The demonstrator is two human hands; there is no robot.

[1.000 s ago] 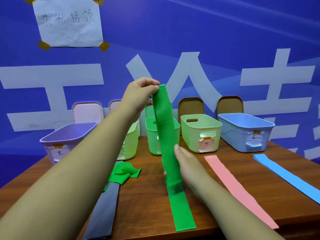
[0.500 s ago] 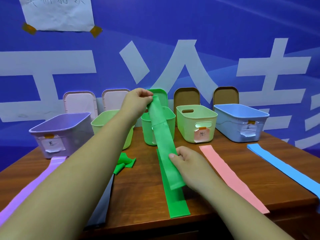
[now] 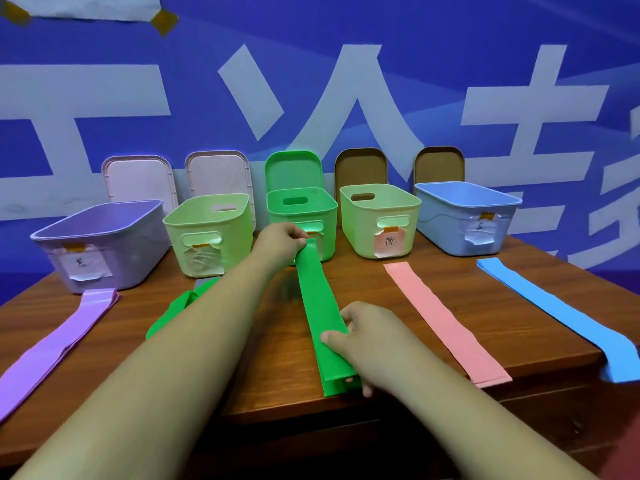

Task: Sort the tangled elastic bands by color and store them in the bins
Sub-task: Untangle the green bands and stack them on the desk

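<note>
Green band [image 3: 319, 303] lies flat on the table [image 3: 263, 368], its long axis running from the near edge straight toward the green bin [image 3: 301, 211]. Left hand [image 3: 277, 242] pinches the far end, right hand [image 3: 367, 337] pinches near the front end. Five bins [image 3: 104, 244], five lids [image 3: 138, 178]. One purple band [image 3: 59, 344], one pink band [image 3: 443, 317], one blue band [image 3: 554, 306].

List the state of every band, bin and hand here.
green band, laid along the table, held at both ends.
left hand, pinches its far end.
right hand, grips its near end.
crumpled green band, bunched, partly hidden.
purple band, flat.
pink band, flat.
blue band, flat, near end overhanging the table.
purple bin, open.
pale green bin, open.
green bin, open.
yellow-green bin, open.
blue bin, open.
</note>
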